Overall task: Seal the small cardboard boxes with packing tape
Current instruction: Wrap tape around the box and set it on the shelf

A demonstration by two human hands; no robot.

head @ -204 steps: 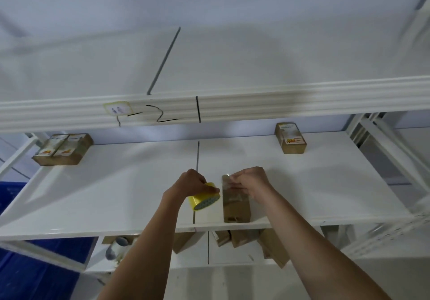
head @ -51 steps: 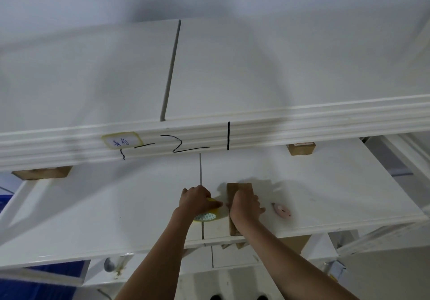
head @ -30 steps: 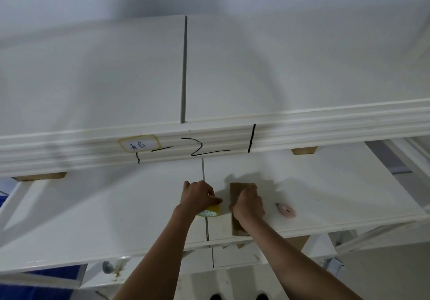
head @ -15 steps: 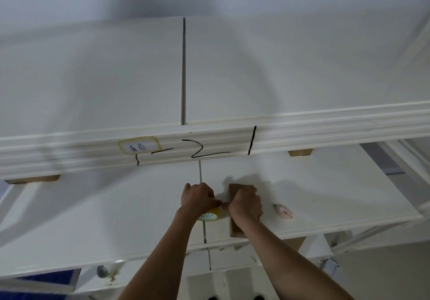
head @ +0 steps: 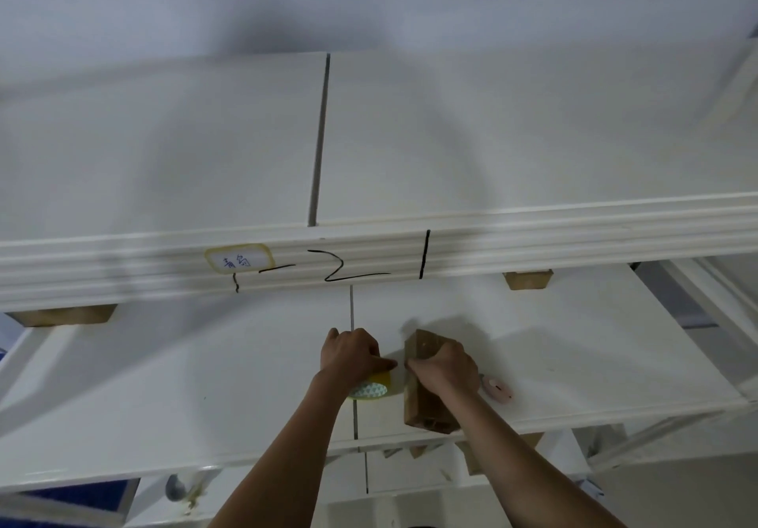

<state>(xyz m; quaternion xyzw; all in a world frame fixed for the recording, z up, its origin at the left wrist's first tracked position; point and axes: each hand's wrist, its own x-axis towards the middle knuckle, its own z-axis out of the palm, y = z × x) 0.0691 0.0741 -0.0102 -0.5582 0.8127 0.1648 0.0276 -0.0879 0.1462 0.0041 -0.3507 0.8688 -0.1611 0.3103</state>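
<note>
Gripping tape roll (head: 371, 385) left hand (head: 348, 353), right hand (head: 445, 367) clasps box (head: 424, 400) near shelf (head: 574, 363) edge.

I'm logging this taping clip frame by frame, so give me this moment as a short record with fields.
surface: white shelf
left hand: grips the yellow tape roll
right hand: rests curled on the cardboard box, which lies flat near the shelf's front edge
beside box: small pink object, to its right
far boxes: two at the back, part hidden by the upper shelf
</note>
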